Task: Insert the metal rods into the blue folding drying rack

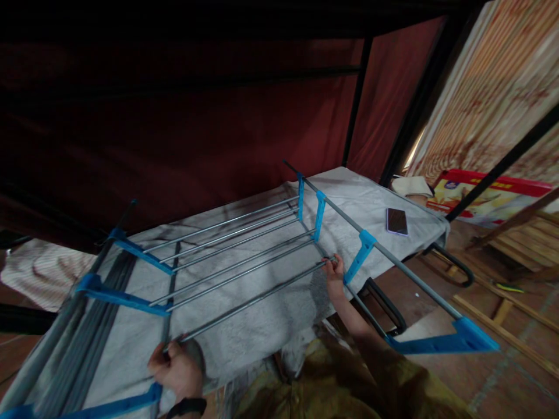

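Observation:
A rack of grey metal rods [236, 256] with blue plastic brackets [362, 253] lies on a table covered by a grey-white cloth [262, 326]. My left hand [177, 366] is closed round the near end of the front rod, beside a blue bracket [126, 404] at the table's front edge. My right hand [335, 273] pinches the far end of that same rod, right next to a blue bracket on the right side rail [406, 270].
A dark phone [396, 221] lies on the cloth at the far right. Dark red fabric [196, 134] on black poles hangs behind the table. A red box [484, 198], wooden slats [519, 238] and a black handle [454, 265] are on the floor to the right.

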Motion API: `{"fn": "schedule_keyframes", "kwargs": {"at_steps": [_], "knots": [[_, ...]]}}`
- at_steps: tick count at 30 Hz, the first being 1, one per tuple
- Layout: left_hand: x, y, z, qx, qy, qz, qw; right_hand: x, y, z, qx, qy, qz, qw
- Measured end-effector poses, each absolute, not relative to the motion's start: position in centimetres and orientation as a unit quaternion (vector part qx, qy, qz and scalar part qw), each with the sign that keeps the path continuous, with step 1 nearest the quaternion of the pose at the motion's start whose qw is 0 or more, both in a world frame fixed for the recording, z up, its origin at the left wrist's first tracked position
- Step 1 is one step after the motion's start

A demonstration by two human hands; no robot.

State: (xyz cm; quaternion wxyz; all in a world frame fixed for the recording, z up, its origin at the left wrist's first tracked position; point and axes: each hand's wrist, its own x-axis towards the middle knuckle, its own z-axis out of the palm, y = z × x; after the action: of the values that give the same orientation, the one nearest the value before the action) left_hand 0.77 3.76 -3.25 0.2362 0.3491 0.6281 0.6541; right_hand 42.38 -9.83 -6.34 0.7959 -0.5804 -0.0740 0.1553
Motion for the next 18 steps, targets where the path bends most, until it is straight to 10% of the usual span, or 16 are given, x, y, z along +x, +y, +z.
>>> {"fn": "schedule_keyframes", "kwargs": {"at_steps": [18], "knots": [[0.83,3.45,-3.28,0.310,0.627,0.678,0.226,42.69,-9.36,-6.79,-0.575,-0.079,0.134,0.803]]}}
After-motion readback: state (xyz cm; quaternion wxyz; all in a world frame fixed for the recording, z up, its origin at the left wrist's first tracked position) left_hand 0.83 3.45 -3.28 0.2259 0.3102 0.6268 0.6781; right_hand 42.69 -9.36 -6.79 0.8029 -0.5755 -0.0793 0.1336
